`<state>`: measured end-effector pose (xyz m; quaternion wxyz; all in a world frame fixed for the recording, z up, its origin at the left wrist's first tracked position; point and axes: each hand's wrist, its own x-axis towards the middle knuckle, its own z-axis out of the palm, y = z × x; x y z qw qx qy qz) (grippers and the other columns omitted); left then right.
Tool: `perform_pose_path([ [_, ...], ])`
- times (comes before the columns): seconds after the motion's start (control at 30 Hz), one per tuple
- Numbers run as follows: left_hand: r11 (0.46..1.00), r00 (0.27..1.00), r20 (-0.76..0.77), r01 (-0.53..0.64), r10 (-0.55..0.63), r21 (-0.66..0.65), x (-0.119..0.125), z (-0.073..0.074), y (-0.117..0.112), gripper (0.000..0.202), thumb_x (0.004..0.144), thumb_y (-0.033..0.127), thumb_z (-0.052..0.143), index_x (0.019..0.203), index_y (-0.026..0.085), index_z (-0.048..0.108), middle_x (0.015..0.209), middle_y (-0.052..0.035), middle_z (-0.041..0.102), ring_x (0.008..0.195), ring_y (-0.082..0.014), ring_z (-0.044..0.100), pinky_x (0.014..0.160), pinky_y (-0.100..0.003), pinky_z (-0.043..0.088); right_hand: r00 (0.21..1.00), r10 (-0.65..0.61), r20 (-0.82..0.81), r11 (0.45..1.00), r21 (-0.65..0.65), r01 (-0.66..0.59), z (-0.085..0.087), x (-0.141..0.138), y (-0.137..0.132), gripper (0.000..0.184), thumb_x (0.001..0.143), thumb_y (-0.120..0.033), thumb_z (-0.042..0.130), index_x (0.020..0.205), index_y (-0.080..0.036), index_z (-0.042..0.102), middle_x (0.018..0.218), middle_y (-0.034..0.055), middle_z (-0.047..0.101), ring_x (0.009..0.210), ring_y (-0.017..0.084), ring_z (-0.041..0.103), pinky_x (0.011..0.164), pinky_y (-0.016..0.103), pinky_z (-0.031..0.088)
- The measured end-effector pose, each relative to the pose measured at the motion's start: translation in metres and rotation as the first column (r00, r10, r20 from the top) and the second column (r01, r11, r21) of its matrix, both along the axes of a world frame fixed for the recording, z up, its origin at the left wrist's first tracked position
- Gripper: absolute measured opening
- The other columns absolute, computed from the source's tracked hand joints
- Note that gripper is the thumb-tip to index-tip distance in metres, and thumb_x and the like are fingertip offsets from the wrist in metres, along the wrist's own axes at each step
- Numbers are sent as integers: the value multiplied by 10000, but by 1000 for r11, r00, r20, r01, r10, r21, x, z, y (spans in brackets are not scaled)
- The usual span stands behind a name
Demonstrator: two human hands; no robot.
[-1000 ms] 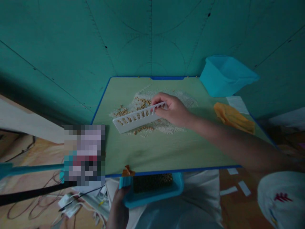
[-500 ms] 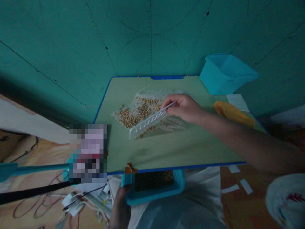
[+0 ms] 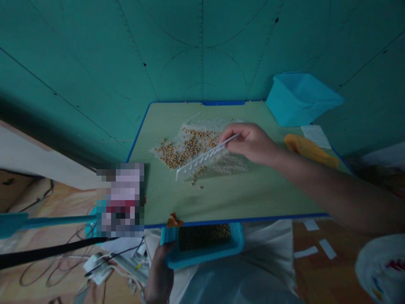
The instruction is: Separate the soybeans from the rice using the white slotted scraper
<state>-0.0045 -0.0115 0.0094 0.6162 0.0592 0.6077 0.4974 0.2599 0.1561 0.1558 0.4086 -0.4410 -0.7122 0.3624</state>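
My right hand pinches one end of a thin white slotted plastic strip. The strip is tilted on edge over a spread of round tan beans, which look like soybeans. Finer pale grains lie around and behind the beans, with more under the hand. A few beans lie loose in front of the strip. Below the table's near edge, my left hand grips the left end of a blue plastic tub. Dark grains and some tan beans fill its bottom; the left fingers are partly hidden.
A blue bin stands at the table's back right corner. Near it lie a yellow cloth and white paper. Orange tape sticks to the front edge. Cables and a power strip litter the floor at left.
My right hand and the strip have shifted slightly right. A few beans now show loose in front of the strip. My left hand still grips the tub.
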Motion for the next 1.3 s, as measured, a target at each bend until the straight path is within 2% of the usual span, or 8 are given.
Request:
perform_pose_path([
  [0.2, 995, 993, 71, 97, -98, 19, 1, 3, 2, 169, 549, 264, 739, 715, 237, 750, 772, 5, 782, 1043, -342, 609, 849, -429, 510, 1000, -21, 12, 1000, -18, 21, -5, -3, -2, 103, 649, -147, 519, 679, -185, 609, 657, -31, 585, 625, 117, 489, 604, 254, 356],
  [0.43, 998, 994, 89, 66, -66, 9, 4, 4, 1, 234, 559, 257, 724, 791, 246, 751, 756, 8, 785, 1067, -340, 598, 884, -424, 485, 998, -57, -11, 998, -18, 57, -3, -2, -4, 100, 637, -155, 523, 665, -184, 615, 632, -30, 577, 612, 117, 481, 597, 257, 349],
  [0.57, 998, 992, 103, 69, -70, 14, 4, 2, 2, 238, 575, 267, 728, 811, 248, 752, 833, 12, 787, 1099, -325, 578, 912, -408, 463, 999, -51, 5, 999, -15, 51, -5, -2, -3, 107, 643, -147, 522, 678, -183, 616, 643, -31, 584, 612, 114, 483, 590, 252, 346],
  [0.73, 997, 993, 91, 80, -79, -9, 5, 5, 4, 236, 543, 269, 739, 778, 240, 756, 794, 6, 785, 1076, -329, 586, 903, -410, 467, 999, -31, -5, 999, -21, 31, -2, -3, -10, 97, 645, -151, 528, 663, -186, 617, 661, -24, 604, 645, 126, 513, 601, 257, 361],
  [0.87, 998, 997, 57, 60, -61, 6, 6, 5, 4, 158, 525, 261, 740, 682, 238, 741, 740, 13, 772, 1027, -328, 609, 857, -408, 493, 995, -97, -5, 995, -24, 97, 7, 1, -20, 143, 661, -122, 540, 722, -200, 644, 699, -19, 623, 642, 131, 528, 576, 258, 375],
  [0.97, 997, 996, 49, 71, -71, -2, 7, 4, 5, 184, 562, 259, 719, 742, 236, 747, 739, 13, 771, 1018, -317, 615, 854, -401, 488, 982, -181, -47, 983, -38, 180, 14, 7, -26, 147, 685, -142, 584, 779, -228, 658, 751, -6, 643, 657, 148, 560, 566, 271, 403],
  [1.17, 998, 994, 90, 64, -66, 28, 9, 1, 7, 236, 600, 242, 706, 833, 243, 744, 785, 19, 778, 1057, -305, 599, 892, -398, 458, 943, -293, -159, 945, -197, 260, 6, 28, -37, 143, 714, -252, 658, 853, -281, 644, 800, 11, 669, 691, 190, 616, 595, 330, 474],
  [1.3, 996, 992, 92, 85, -88, 36, 11, 3, 7, 235, 578, 259, 714, 810, 237, 744, 818, 4, 780, 1073, -318, 589, 891, -405, 457, 919, -347, -188, 915, -282, 288, -2, 37, -36, 174, 694, -241, 673, 859, -262, 621, 761, 5, 661, 687, 184, 621, 607, 330, 481],
])
